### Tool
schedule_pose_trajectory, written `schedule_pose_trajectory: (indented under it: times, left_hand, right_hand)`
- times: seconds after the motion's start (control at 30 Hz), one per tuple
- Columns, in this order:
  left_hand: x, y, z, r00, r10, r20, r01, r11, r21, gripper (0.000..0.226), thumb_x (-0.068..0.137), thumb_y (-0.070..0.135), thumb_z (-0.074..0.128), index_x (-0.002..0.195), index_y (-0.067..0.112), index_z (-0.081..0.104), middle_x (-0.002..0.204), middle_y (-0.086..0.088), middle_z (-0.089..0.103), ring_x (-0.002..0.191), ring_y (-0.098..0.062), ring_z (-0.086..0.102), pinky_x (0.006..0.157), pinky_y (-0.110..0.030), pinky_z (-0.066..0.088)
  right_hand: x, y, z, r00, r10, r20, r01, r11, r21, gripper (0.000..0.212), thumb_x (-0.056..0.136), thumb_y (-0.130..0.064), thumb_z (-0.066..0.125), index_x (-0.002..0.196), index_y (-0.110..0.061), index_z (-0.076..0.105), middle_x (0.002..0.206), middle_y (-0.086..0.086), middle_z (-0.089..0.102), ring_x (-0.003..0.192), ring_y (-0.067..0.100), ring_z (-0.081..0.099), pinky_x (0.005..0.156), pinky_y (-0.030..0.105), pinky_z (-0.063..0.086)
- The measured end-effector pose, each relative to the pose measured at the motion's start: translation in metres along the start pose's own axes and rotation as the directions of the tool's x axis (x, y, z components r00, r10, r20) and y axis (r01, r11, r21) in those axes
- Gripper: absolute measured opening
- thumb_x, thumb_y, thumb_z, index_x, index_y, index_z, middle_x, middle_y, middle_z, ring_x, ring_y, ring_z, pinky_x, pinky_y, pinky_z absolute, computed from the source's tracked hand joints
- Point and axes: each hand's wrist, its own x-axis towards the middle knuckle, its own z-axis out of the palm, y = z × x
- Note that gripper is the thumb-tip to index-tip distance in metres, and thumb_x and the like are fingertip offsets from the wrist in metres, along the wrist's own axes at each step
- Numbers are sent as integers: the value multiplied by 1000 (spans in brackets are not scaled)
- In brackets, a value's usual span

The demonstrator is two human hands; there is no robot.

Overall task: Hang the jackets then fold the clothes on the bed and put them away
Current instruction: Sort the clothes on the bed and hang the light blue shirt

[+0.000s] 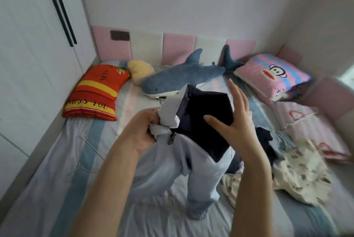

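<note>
Jacket [203, 162] cloth by the zip is bunched in the curled left hand [142, 131]; the right hand [235, 119] is spread flat on its dark lining. Soft and light, it is judged best taken at the collar, and is hung down onto the near bed [57, 188].

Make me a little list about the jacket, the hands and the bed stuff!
jacket: light blue, dark inside, held up over the bed
left hand: grips the jacket's front edge
right hand: open, against the dark inside
hanger: lies on the bed, left of the jacket
clothes pile: unfolded, on the right
toy shark: behind the jacket
</note>
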Motion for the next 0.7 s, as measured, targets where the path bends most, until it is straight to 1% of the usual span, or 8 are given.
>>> schedule_pose_trajectory:
  times: [0.13, 0.23, 0.3, 0.37, 0.47, 0.57, 0.63, 0.7]
  left_hand:
    - [-7, 8, 3, 998, 11, 56, -18, 993, 117, 31, 44, -3, 31, 46, 4, 62, 51, -12, 50, 41, -15, 48, 36, -12, 35]
    - [-10, 11, -8, 998, 21, 60, -33, 976, 214, 30, 42, -2, 31, 58, -4, 56, 46, -10, 51, 39, -15, 49, 36, -14, 34]
    - [-10, 12, -16, 999, 37, 37, -47, 951, 307, 32, 41, 0, 35, 69, -5, 47, 54, -12, 47, 45, -17, 46, 39, -16, 33]
    - [-10, 11, -25, 996, 85, 1, -78, 912, 403, 33, 43, 3, 41, 75, -2, 49, 66, -11, 44, 56, -18, 43, 46, -21, 31]
    - [-8, 6, -38, 975, 221, -3, -172, 765, 620, 21, 70, 0, 66, 83, 15, 62, 81, 1, 62, 76, -8, 55, 59, -11, 42]
    - [-17, -3, -38, 980, 130, 147, -197, 632, 749, 36, 74, 24, 81, 102, 32, 59, 113, 15, 59, 106, 10, 48, 85, -8, 37]
    - [-18, -17, -28, 985, 126, 116, -170, 664, 728, 37, 72, 37, 79, 100, 30, 56, 107, 17, 60, 104, 9, 51, 84, -13, 38]
    - [-12, -30, -20, 966, 257, 9, -190, 690, 698, 31, 78, 42, 74, 87, 20, 54, 85, 8, 59, 84, -6, 57, 74, -23, 43]
  right_hand:
    - [4, -14, 31, 969, -241, 59, 247, 960, -132, 69, 78, -33, 72, 135, -49, 38, 152, -11, 27, 143, 18, 19, 114, 57, 18]
    - [8, -19, 38, 943, -317, 103, 314, 948, 50, 37, 77, -30, 65, 113, -36, 58, 134, -23, 45, 131, 8, 39, 109, 35, 32]
    - [9, -23, 37, 965, -237, 109, 215, 960, 181, 10, 79, -20, 59, 84, -28, 61, 92, -25, 61, 90, -5, 54, 83, 16, 41]
    - [7, -24, 36, 983, -165, 75, 140, 953, 267, 9, 82, -14, 56, 74, -13, 59, 69, -9, 57, 68, 1, 49, 65, 16, 39]
    - [6, -32, 39, 1000, 9, -27, 2, 925, 380, 30, 86, -8, 60, 66, 9, 46, 59, 8, 37, 55, 9, 35, 48, 22, 28]
    - [8, -35, 53, 986, 166, -31, -147, 934, 327, 31, 80, -8, 61, 64, 11, 44, 57, 7, 33, 54, 14, 32, 47, 27, 25]
    - [5, -35, 64, 980, 195, 49, -200, 930, 307, 29, 78, -10, 61, 61, 8, 45, 57, 7, 34, 56, 16, 33, 51, 31, 26]
    - [2, -36, 68, 965, 238, 113, -263, 902, 342, 24, 79, -10, 61, 62, 3, 50, 59, 8, 38, 58, 18, 35, 52, 31, 27]
